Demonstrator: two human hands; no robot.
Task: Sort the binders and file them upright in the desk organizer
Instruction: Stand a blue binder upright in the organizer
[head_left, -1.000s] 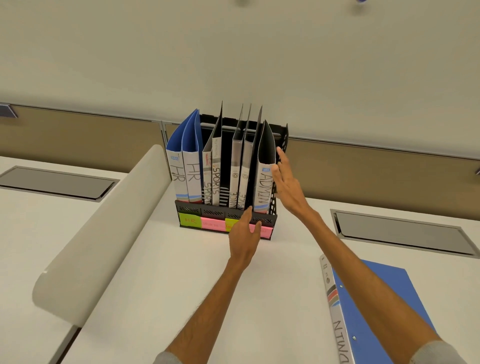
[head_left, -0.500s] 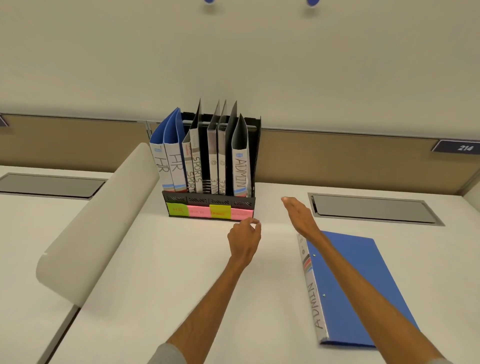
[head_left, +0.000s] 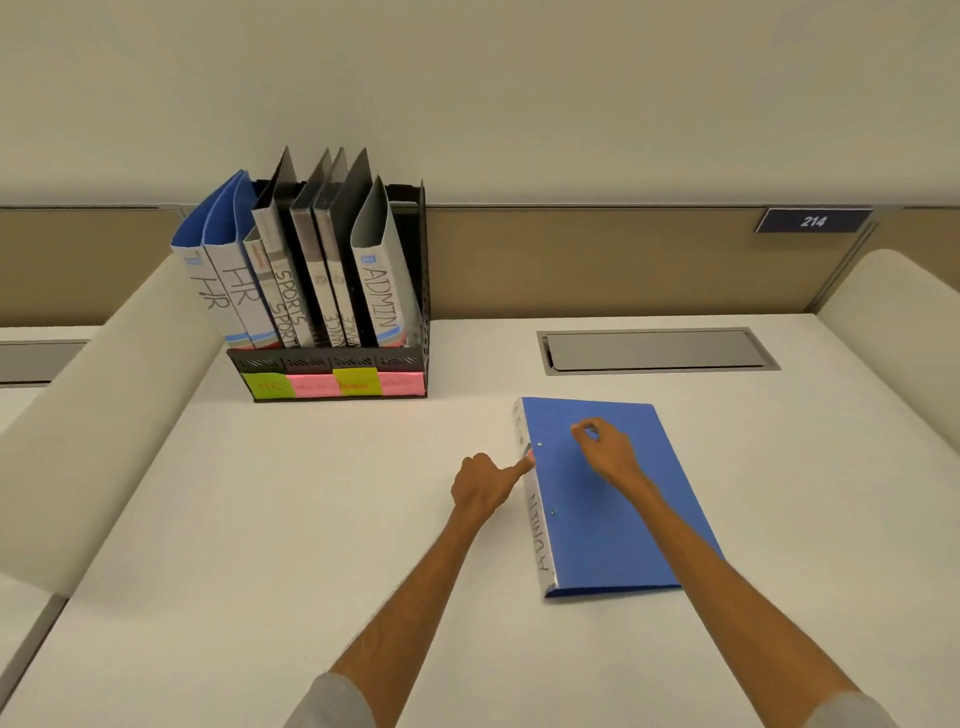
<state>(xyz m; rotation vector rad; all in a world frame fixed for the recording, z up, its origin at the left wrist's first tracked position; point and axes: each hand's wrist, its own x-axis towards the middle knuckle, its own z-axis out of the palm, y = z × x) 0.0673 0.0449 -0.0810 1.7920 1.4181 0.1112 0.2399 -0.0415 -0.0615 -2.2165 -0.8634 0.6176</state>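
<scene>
Presses thumb of left hand (head_left: 480, 483), fingers clenched, against spine of blue ADMIN binder (head_left: 597, 530), flat on bench (head_left: 260, 519) near-right of desk organizer (head_left: 332, 361). Rests right hand (head_left: 605, 449) on cover, fingers curled, grasping nothing.

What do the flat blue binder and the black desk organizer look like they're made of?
Blue binder: probably plastic-coated board; smooth cover with small metal-looking rivets. Desk organizer: likely matte black plastic, judging by its perforated side and slotted front, though metal mesh is possible.
</scene>
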